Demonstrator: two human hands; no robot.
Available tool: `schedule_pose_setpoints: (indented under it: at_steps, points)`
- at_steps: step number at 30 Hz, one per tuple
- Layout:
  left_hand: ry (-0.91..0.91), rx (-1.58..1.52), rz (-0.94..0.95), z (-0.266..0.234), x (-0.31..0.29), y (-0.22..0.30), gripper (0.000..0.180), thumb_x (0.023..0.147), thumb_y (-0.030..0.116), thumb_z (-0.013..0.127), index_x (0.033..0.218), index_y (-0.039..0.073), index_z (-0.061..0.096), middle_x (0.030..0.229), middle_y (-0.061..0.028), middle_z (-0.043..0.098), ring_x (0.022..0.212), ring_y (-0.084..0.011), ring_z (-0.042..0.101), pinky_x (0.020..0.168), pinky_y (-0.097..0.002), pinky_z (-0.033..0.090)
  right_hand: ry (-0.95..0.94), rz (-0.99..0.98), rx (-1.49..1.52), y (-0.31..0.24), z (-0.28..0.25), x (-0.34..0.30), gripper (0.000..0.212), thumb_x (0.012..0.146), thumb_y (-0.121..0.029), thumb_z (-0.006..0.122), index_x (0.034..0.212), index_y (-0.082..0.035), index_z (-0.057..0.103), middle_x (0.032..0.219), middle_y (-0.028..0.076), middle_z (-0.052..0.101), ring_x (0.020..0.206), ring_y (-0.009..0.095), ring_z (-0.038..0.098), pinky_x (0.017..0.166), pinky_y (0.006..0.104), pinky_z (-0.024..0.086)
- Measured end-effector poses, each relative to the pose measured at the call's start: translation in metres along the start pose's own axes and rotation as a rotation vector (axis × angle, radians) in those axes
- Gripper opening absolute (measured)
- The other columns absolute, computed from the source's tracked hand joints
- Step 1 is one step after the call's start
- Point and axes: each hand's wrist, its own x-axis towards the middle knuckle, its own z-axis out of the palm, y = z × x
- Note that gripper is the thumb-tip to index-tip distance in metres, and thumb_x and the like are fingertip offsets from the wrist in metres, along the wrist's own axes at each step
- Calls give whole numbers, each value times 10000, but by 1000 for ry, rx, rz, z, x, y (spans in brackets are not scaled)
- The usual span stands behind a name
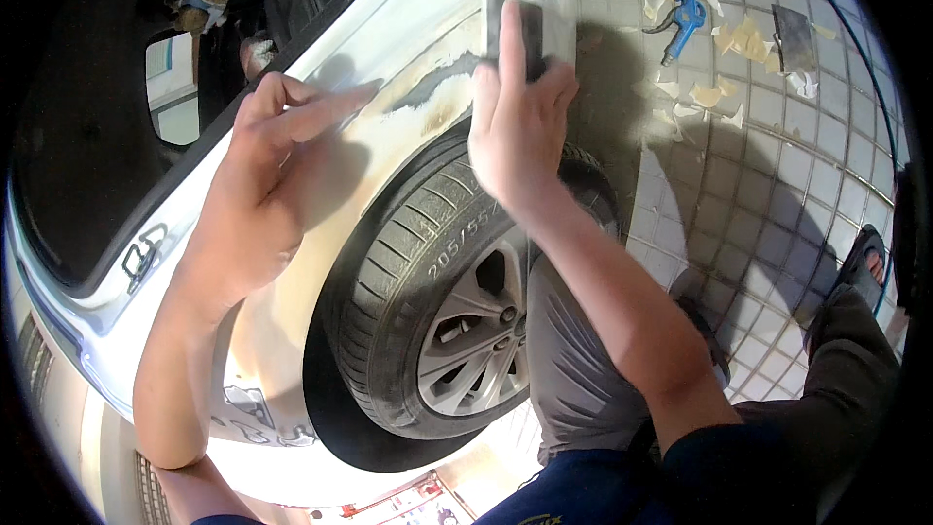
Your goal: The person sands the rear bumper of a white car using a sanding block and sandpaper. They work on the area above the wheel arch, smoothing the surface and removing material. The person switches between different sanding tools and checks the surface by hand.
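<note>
My right hand (520,136) grips a black sanding block (532,34) with a pale edge, index finger laid straight along its back. The block rests on the white car body panel (408,15) above the rear wheel arch. Beside it run grey, bare-looking patches (428,87) with brownish, sanded edges. My left hand (262,170) is empty, its index finger stretched toward the grey patch and the other fingers curled. The fingertip appears at or just over the panel; contact is hard to tell. Below both hands sits the black tyre (398,277) with its silver alloy wheel (466,374).
On the tiled floor (768,156) at right lie a blue air blow gun (688,21), torn cream scraps (743,39) and a dark flat sheet (795,39). A thin hose (860,49) curves along the far right. My trousered leg (583,360) is close to the wheel.
</note>
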Motion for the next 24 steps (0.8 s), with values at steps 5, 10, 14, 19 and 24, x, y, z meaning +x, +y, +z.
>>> schedule_pose_setpoints:
  at_steps: [5, 10, 14, 19, 24]
  points:
    - [-16, -84, 31, -2, 6, 5, 419, 975, -87, 547, 1357, 23, 680, 1093, -76, 531, 1064, -198, 513, 1048, -306, 368, 6, 64, -65, 41, 1, 69, 540, 1113, -288, 379, 1629, -192, 251, 1084, 383, 507, 947, 457, 531, 942, 624, 489]
    - [-18, 10, 8, -1, -1, -4, 442, 984, -84, 534, 1381, 53, 673, 1098, -72, 513, 1069, -192, 507, 1039, -304, 371, -33, 31, -85, -14, -7, -4, 598, 1099, -338, 399, 1640, -156, 220, 1129, 377, 509, 1078, 474, 547, 926, 589, 505]
    - [-42, -22, 23, -4, 2, 1, 451, 986, -80, 530, 1392, 56, 669, 1099, -70, 505, 1065, -202, 509, 1054, -311, 368, -125, 253, 32, 34, 5, 76, 591, 1095, -322, 414, 1643, -200, 229, 1321, 461, 388, 1160, 558, 484, 1067, 623, 411]
    - [-28, -38, -3, 0, -3, -4, 452, 989, -81, 518, 1392, 56, 671, 1099, -68, 501, 1058, -198, 505, 1043, -308, 367, -17, 71, 91, -15, -3, -8, 626, 1071, -296, 480, 1645, -181, 259, 1315, 435, 398, 1132, 559, 476, 1078, 628, 400]
    - [-18, -49, 49, -1, 6, -1, 450, 987, -95, 513, 1380, 51, 676, 1109, -79, 540, 1072, -195, 519, 1052, -301, 359, -57, 239, -52, 46, 12, 87, 523, 1039, -227, 542, 1543, -176, 413, 1287, 412, 411, 1054, 541, 531, 949, 571, 493]
